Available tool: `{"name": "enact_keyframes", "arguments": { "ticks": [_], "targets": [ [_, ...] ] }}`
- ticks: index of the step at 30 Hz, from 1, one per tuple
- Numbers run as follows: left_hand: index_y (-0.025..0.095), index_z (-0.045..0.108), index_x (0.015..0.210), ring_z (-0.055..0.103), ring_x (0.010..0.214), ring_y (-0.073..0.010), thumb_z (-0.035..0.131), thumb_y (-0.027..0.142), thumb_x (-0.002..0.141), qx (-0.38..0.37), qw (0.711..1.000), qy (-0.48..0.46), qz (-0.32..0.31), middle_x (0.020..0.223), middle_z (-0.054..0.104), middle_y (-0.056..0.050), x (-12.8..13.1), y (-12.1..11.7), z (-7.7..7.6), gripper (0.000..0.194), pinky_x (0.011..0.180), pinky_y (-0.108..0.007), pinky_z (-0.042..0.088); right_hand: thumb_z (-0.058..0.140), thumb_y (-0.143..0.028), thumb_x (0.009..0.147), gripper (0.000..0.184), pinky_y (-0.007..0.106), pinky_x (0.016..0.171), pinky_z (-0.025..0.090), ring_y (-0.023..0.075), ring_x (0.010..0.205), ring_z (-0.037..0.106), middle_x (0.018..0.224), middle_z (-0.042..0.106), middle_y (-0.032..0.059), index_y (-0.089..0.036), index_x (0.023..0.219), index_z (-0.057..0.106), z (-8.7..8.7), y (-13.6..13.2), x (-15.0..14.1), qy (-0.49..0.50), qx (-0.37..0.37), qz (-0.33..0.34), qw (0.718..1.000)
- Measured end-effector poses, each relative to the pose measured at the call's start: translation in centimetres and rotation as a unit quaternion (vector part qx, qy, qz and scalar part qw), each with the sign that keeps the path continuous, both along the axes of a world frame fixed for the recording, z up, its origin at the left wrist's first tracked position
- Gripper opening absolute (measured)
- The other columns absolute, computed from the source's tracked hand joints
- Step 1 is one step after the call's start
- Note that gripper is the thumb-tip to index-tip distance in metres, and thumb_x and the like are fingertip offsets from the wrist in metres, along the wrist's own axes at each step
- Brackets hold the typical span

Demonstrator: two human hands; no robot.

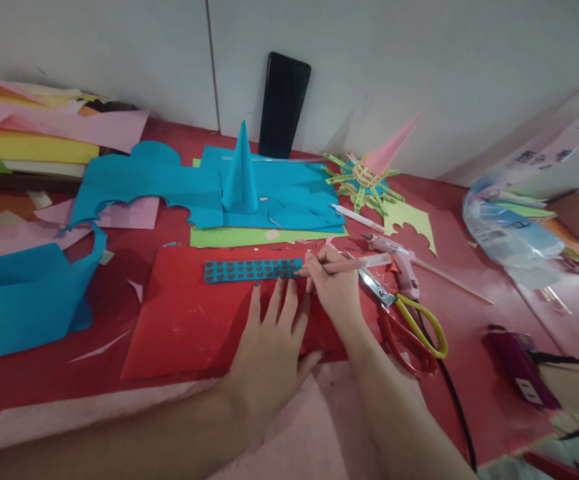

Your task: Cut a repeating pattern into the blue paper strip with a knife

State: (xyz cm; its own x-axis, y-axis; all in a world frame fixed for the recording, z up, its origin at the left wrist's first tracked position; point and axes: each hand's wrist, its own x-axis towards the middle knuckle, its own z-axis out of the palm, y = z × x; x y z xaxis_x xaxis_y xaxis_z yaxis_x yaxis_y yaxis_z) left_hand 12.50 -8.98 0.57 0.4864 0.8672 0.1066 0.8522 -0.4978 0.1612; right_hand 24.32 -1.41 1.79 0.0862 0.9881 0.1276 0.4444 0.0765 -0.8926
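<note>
A narrow blue paper strip (pixel 249 269) with rows of dark heart shapes lies on a red sheet (pixel 184 327). My left hand (pixel 274 333) rests flat below it, fingers spread, with some fingertips touching the strip's lower edge. In my right hand (pixel 334 287) is a pink pen (pixel 345 265), its tip at the strip's right end. Scissors (pixel 389 300) with one yellow and one red handle lie just right of that hand. Beyond them sits a pink glue gun (pixel 406 267).
A blue paper cone (pixel 242 180) stands on blue sheets behind the strip. A phone (pixel 284 107) leans on the wall, left of a pink-coned paper piece (pixel 369 170). Blue cut paper (pixel 19 300) and stacked coloured paper (pixel 59 130) fill the left; a plastic bag (pixel 509 220) lies right.
</note>
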Motion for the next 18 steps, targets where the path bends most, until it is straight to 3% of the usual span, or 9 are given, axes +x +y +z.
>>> {"name": "enact_keyframes", "arguments": {
  "ticks": [18],
  "targets": [
    [0.010,0.045,0.133,0.027,0.132,-0.0364,0.037,0.051,0.089,-0.009,1.000,-0.001,0.000,0.142,0.035,-0.020,0.03,0.07,0.04,0.060,0.103,-0.059,0.022,0.051,-0.027,0.083,0.030,0.024,0.053,0.045,0.0148,0.049,0.061,0.035,0.046,-0.0077,-0.024,0.055,0.040,-0.10,-0.03,-0.14,-0.010,0.014,-0.033,0.999]
  ]
}}
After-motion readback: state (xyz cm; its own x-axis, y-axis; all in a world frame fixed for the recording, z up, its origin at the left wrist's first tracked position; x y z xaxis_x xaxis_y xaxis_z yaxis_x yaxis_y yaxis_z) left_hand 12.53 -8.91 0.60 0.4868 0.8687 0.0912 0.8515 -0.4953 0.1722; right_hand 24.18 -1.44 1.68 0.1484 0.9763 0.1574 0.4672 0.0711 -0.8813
